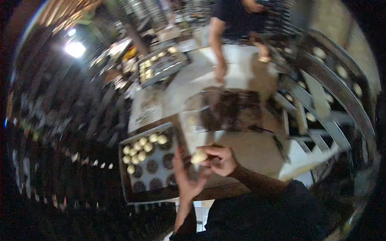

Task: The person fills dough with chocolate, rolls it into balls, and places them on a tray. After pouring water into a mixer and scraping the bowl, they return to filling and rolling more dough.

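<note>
Close by me, the right hand [223,160] pinches a pale ball [198,156] in its fingertips, and the left hand [188,184], fingers extended and thumb apart, blocks part of a tray [144,176] with pale balls clustered toward its far left among dark round marks. Beyond them a thin dark tool [280,148] lies on the table [249,152], metal trays [335,134] holding more pale balls crowd the right, and farther off sit another part-filled tray [167,73] and a co-worker's lowered hand [220,74].

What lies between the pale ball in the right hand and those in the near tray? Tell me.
In the head view: the left hand, the tray's right rim and dark round spots inside it.
</note>
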Motion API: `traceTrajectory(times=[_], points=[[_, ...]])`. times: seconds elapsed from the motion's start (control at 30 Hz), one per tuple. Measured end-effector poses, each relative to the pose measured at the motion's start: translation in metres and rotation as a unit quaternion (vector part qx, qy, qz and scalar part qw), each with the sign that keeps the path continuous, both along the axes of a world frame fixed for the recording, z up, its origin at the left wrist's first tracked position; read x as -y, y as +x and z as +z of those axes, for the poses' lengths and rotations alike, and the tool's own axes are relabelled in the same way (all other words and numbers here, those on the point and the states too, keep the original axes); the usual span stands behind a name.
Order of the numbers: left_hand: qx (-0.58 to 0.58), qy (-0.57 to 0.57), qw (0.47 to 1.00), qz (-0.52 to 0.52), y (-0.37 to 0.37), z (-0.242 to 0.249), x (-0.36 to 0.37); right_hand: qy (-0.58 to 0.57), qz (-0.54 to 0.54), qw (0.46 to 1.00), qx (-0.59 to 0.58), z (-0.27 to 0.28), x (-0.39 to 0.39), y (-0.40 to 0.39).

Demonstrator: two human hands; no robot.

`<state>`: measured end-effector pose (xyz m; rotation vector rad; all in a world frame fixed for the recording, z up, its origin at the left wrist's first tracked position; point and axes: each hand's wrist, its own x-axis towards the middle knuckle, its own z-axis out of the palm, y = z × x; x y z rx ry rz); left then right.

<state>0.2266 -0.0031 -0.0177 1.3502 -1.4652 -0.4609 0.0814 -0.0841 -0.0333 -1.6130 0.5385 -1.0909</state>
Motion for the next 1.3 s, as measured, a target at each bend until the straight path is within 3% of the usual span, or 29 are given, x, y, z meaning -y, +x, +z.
traceTrajectory(times=[0.03, 0.07, 0.1, 0.2, 0.23, 0.27, 0.33, 0.37, 0.4, 0.43, 0.47, 0.5, 0.53, 0.6, 0.63, 0.7, 0.73, 0.77, 0.8, 0.87, 0.93, 0.97, 1.0, 1.03, 1.1, 1.13, 1.23, 1.27, 1.3], points=[[-0.26, 0.05, 0.963, -0.055, -0.006, -0.006, -0.011, -0.096, -0.021, 0.995, 0.025, 0.001, -0.012, -0.002], [-0.333, 0.048, 0.938, -0.082, -0.002, -0.012, -0.021, -0.194, -0.036, 0.979, 0.043, -0.001, -0.025, -0.002], [-0.299, 0.081, 0.95, -0.047, -0.002, -0.007, -0.038, -0.191, -0.009, 0.98, 0.061, -0.007, -0.042, 0.003], [-0.169, -0.017, 0.978, 0.121, -0.022, 0.01, -0.075, -0.188, 0.059, 0.979, 0.051, 0.025, -0.082, -0.011], [-0.119, -0.011, 0.984, 0.131, -0.025, 0.014, -0.089, -0.273, -0.02, 0.961, 0.043, 0.017, -0.087, 0.0], [-0.071, -0.003, 0.987, 0.147, -0.031, 0.015, -0.105, -0.217, 0.0, 0.975, 0.044, 0.006, -0.099, 0.006], [-0.099, 0.012, 0.981, 0.168, -0.039, -0.014, -0.136, -0.096, 0.05, 0.993, 0.043, -0.016, -0.131, 0.018], [-0.154, -0.038, 0.975, 0.154, -0.054, -0.01, -0.138, -0.135, -0.024, 0.989, 0.054, -0.014, -0.147, 0.022], [-0.207, -0.089, 0.964, 0.144, -0.064, -0.006, -0.138, -0.076, -0.085, 0.986, 0.118, -0.008, -0.165, 0.029], [-0.24, -0.087, 0.957, 0.135, -0.067, -0.01, -0.141, -0.126, -0.077, 0.988, 0.044, -0.012, -0.168, 0.023], [-0.253, 0.021, 0.96, 0.114, -0.06, -0.021, -0.15, -0.174, -0.065, 0.982, -0.029, -0.019, -0.168, 0.016], [-0.267, 0.131, 0.95, 0.092, -0.052, -0.034, -0.159, -0.091, -0.065, 0.994, 0.019, -0.033, -0.174, 0.018], [-0.256, 0.199, 0.943, 0.072, -0.048, -0.035, -0.162, -0.049, -0.053, 0.997, -0.017, -0.047, -0.169, 0.016], [-0.174, 0.161, 0.971, 0.036, -0.054, -0.02, -0.153, -0.043, -0.051, 0.992, -0.103, -0.063, -0.148, 0.006], [-0.213, 0.116, 0.969, 0.042, -0.059, -0.025, -0.15, -0.078, -0.062, 0.983, -0.152, -0.065, -0.134, -0.002], [-0.447, 0.145, 0.882, 0.038, -0.055, -0.039, -0.14, -0.201, -0.167, 0.96, -0.104, -0.055, -0.116, -0.011], [-0.555, 0.153, 0.817, 0.035, -0.057, -0.04, -0.132, -0.192, -0.173, 0.962, -0.082, -0.05, -0.113, -0.015], [-0.54, 0.146, 0.828, 0.04, -0.067, -0.04, -0.12, -0.184, -0.18, 0.964, -0.059, -0.045, -0.107, -0.018], [-0.395, 0.298, 0.865, 0.08, -0.072, -0.033, -0.115, -0.175, -0.187, 0.966, -0.037, -0.044, -0.103, -0.022], [-0.534, 0.212, 0.813, -0.098, -0.083, -0.072, -0.091, -0.178, -0.157, 0.971, -0.007, -0.075, -0.085, -0.036], [-0.601, 0.277, 0.734, -0.152, -0.075, -0.081, -0.065, -0.107, -0.09, 0.99, -0.007, -0.077, -0.058, -0.066], [-0.596, 0.289, 0.734, -0.148, -0.081, -0.072, -0.054, 0.049, -0.075, 0.996, -0.021, -0.078, -0.042, -0.08], [-0.591, 0.303, 0.733, -0.144, -0.087, -0.058, -0.046, -0.121, -0.098, 0.979, -0.134, -0.081, -0.003, -0.109], [-0.559, 0.314, 0.752, -0.153, -0.088, -0.044, -0.038, -0.18, -0.19, 0.945, -0.198, -0.092, 0.034, -0.135], [-0.491, 0.334, 0.786, -0.173, -0.086, -0.02, -0.022, -0.269, -0.29, 0.771, -0.499, -0.139, 0.093, -0.192], [-0.481, 0.32, 0.8, -0.161, -0.087, -0.019, -0.017, -0.304, -0.322, 0.656, -0.611, -0.152, 0.106, -0.207], [-0.411, 0.335, 0.84, -0.115, -0.083, -0.017, -0.006, -0.235, -0.069, 0.575, -0.781, -0.155, 0.134, -0.217], [-0.358, 0.378, 0.848, -0.098, -0.076, -0.019, -0.004, -0.21, -0.07, 0.607, -0.763, -0.144, 0.14, -0.211], [-0.367, 0.337, 0.86, -0.112, -0.075, -0.03, 0.0, -0.184, -0.07, 0.638, -0.744, -0.135, 0.142, -0.202]])
